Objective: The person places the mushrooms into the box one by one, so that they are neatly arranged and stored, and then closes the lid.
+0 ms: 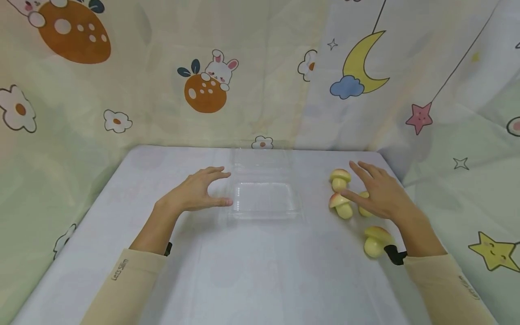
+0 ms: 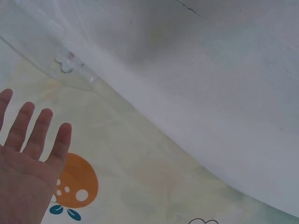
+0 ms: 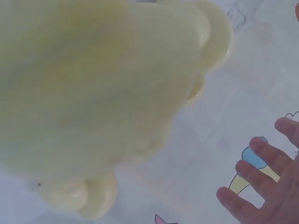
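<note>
A clear plastic box [image 1: 266, 215] lies with its lid [image 1: 262, 158] folded back toward the far edge. Just left of it is my left hand [image 1: 199, 189], thumb and fingers spread apart, holding nothing. My right hand [image 1: 379, 192] hovers with extended fingers over several toy mushrooms, pale yellow with reddish tints on the caps. One mushroom [image 1: 340, 176] is farthest back, another [image 1: 342, 206] sits by the thumb, and a third [image 1: 363, 208] is partly hidden under the hand. Nearest the wrist lies another mushroom [image 1: 377, 241]. A blurred pale yellow mushroom [image 3: 93, 84] fills much of the right wrist view.
A white-covered table [image 1: 243, 275] bears everything. Behind and at both sides hangs a printed curtain [image 1: 268, 81] with rabbits, flowers, a moon and stars. Black straps [image 1: 396, 255] show at the wrists below beige sleeves [image 1: 443, 284].
</note>
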`<state>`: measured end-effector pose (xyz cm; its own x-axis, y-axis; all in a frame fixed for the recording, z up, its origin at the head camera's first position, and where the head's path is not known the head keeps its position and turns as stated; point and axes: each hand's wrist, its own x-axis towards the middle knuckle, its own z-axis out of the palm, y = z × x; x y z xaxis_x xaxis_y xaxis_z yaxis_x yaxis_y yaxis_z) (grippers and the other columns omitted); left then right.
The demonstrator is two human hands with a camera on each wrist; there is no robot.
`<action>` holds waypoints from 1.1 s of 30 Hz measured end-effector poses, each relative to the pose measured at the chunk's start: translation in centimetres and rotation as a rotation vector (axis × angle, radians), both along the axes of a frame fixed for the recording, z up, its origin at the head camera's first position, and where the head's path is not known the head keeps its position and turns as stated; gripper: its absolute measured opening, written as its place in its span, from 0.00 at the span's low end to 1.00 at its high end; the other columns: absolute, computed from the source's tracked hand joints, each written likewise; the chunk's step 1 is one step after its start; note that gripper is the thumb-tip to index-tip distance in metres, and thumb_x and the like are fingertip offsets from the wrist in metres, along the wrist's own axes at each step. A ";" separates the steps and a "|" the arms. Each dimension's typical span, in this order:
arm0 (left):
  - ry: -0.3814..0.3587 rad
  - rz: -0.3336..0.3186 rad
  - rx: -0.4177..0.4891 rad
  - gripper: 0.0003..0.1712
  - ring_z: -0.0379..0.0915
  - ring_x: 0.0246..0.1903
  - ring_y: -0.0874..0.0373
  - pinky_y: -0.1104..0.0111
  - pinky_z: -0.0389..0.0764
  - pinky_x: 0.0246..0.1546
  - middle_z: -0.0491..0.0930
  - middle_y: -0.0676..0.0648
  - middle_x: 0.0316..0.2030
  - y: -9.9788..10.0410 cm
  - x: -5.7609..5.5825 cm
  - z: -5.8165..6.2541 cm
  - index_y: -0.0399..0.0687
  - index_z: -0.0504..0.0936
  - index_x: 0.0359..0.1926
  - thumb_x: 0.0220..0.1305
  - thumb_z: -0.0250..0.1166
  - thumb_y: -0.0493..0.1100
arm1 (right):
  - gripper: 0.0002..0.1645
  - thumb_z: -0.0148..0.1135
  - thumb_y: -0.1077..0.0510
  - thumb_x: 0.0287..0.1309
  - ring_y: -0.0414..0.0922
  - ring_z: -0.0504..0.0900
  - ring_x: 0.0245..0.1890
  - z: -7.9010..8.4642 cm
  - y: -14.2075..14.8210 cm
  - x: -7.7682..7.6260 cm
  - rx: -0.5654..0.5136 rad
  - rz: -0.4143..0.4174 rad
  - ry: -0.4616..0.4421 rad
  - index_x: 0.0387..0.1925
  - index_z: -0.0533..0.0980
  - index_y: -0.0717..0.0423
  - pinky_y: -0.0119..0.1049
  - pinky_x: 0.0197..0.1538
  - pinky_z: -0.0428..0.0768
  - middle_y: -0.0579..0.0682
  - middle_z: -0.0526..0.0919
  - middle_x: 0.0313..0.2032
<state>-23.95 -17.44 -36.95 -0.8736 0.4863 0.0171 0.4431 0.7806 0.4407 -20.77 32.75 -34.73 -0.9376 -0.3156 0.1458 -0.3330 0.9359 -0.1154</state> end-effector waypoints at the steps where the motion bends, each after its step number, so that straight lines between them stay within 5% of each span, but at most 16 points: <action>1: -0.004 -0.001 0.002 0.55 0.52 0.77 0.42 0.34 0.56 0.72 0.58 0.49 0.79 0.0 0.0 0.0 0.60 0.68 0.76 0.53 0.68 0.79 | 0.54 0.58 0.29 0.67 0.72 0.59 0.71 0.0 0.1 0.2 -0.012 -0.008 -0.017 0.81 0.53 0.52 0.75 0.66 0.62 0.67 0.59 0.75; 12: -0.037 -0.012 0.027 0.48 0.54 0.77 0.44 0.41 0.61 0.74 0.60 0.49 0.78 -0.3 0.0 -0.7 0.59 0.74 0.72 0.55 0.71 0.74 | 0.55 0.58 0.32 0.69 0.71 0.59 0.71 -0.8 2.1 2.1 -0.094 -0.035 -0.167 0.83 0.46 0.51 0.77 0.62 0.64 0.69 0.56 0.75; 20: -0.061 -0.027 0.050 0.44 0.54 0.77 0.45 0.44 0.62 0.74 0.59 0.49 0.78 -0.6 0.0 -1.3 0.57 0.75 0.71 0.58 0.72 0.69 | 0.54 0.60 0.36 0.70 0.65 0.78 0.54 -2.0 3.3 3.3 -0.126 -0.011 -0.171 0.82 0.46 0.56 0.71 0.57 0.73 0.71 0.61 0.70; 28: -0.084 -0.036 0.094 0.45 0.52 0.78 0.47 0.45 0.62 0.75 0.58 0.51 0.78 -0.8 -0.2 -1.7 0.58 0.75 0.72 0.57 0.72 0.70 | 0.52 0.60 0.40 0.71 0.66 0.77 0.55 -3.3 4.6 4.6 -0.189 -0.025 -0.172 0.82 0.48 0.57 0.69 0.53 0.75 0.69 0.66 0.65; 33: -0.097 -0.019 0.119 0.45 0.61 0.73 0.45 0.46 0.67 0.72 0.63 0.49 0.73 -0.8 -0.4 -2.1 0.57 0.76 0.69 0.55 0.74 0.69 | 0.50 0.62 0.42 0.70 0.64 0.77 0.55 -3.9 5.2 4.9 -0.221 -0.016 -0.148 0.80 0.52 0.61 0.63 0.49 0.78 0.65 0.69 0.60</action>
<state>-24.33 -18.19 -39.01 -0.8646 0.5024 -0.0084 0.4084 0.7123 0.5708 -15.83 37.90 -38.59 -0.9585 -0.2764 0.0701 -0.2825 0.8875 -0.3641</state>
